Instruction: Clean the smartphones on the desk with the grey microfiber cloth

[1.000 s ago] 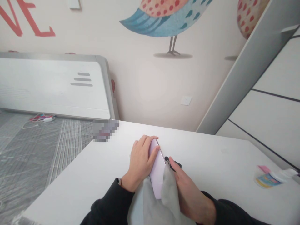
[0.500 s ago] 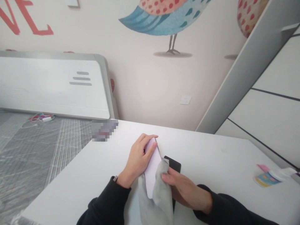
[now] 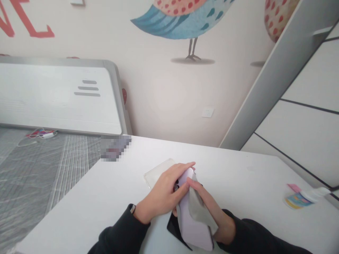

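Two hands work near-centre on a white table (image 3: 238, 183). Lilac phone (image 3: 193, 225) is held tilted just above it, long axis near to far. Its far end is clasped by the left hand (image 3: 164, 194), fingers wrapped over. The right hand (image 3: 214, 215) pinches a grey cloth (image 3: 198, 210) against its back. Phone likely stiff, light, slick, breakable: best gripped by the long edges. Cloth limp. Clear case (image 3: 156, 174) lies just beyond the left hand.

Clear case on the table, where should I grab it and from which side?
Probably pinch the case at its bare far-left corner, coming from the left. It lies flat on the table, so only its thin edge offers purchase, and the left hand, holding the phone, covers its near right end. The right hand presses a cloth on the phone.
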`<state>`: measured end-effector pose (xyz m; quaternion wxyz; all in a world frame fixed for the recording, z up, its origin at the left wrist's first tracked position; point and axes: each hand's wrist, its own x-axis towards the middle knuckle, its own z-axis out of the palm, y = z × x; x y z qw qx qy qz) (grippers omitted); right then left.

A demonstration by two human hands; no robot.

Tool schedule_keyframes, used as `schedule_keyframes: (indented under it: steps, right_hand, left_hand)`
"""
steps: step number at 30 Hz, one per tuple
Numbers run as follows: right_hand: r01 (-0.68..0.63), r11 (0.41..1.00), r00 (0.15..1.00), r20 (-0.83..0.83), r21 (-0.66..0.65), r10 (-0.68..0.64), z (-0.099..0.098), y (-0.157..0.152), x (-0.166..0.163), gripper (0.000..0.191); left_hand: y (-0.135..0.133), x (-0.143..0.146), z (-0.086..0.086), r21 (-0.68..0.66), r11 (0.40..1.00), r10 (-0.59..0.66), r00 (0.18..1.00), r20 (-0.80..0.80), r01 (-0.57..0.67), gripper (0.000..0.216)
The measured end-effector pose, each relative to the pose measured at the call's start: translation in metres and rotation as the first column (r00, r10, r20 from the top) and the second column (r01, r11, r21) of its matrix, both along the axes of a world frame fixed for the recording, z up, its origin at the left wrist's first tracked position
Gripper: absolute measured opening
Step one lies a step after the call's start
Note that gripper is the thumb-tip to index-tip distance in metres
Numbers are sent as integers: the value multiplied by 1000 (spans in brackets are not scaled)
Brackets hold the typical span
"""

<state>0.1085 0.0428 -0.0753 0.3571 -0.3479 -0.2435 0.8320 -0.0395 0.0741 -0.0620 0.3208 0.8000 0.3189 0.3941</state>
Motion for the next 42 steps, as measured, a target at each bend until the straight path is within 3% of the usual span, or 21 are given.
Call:
schedule_keyframes:
  steps: [3, 7, 9, 12, 15, 20, 26, 34, 42]
  right_hand:
    - [20, 999, 999, -51, 35, -18, 1, 5, 1, 51]
    - [143, 980, 982, -143, 137, -123, 7, 14, 6, 41]
    - [182, 969, 975, -156, 167, -157, 11, 18, 9, 36]
    - [231, 944, 966, -172, 234, -193, 14, 21, 12, 34]
    - [315, 903, 943, -203, 294, -263, 15, 21, 12, 36]
    - [473, 818, 880, -227, 328, -418, 24, 23, 13, 39]
    - [604, 661, 774, -131, 445, -619, 25, 33, 22, 36]
    - [571, 511, 695, -48, 643, -717, 21, 37, 29, 34]
    - [473, 353, 587, 10, 807, -809, 20, 36, 33, 57]
  left_hand:
    - [-2, 0, -3, 35, 999, -20, 999, -33, 21, 59]
    - [-5, 0, -6, -12, 1000, -27, 998, -61, 27, 82]
    - [-6, 1, -7, -68, 997, -20, 999, -36, 18, 92]
    - [-8, 5, -8, -256, 966, -32, 999, 7, 33, 108]
    - [-10, 8, -7, -388, 918, -86, 996, 1, 80, 118]
    - [-12, 9, -6, -366, 927, -110, 992, -61, 81, 126]
    - [-14, 11, -5, -454, 879, -242, 957, -161, 146, 140]
    - [-17, 11, 5, -314, 936, -209, 968, -136, 158, 113]
    - [-22, 15, 8, -292, 938, -216, 974, -72, 186, 106]
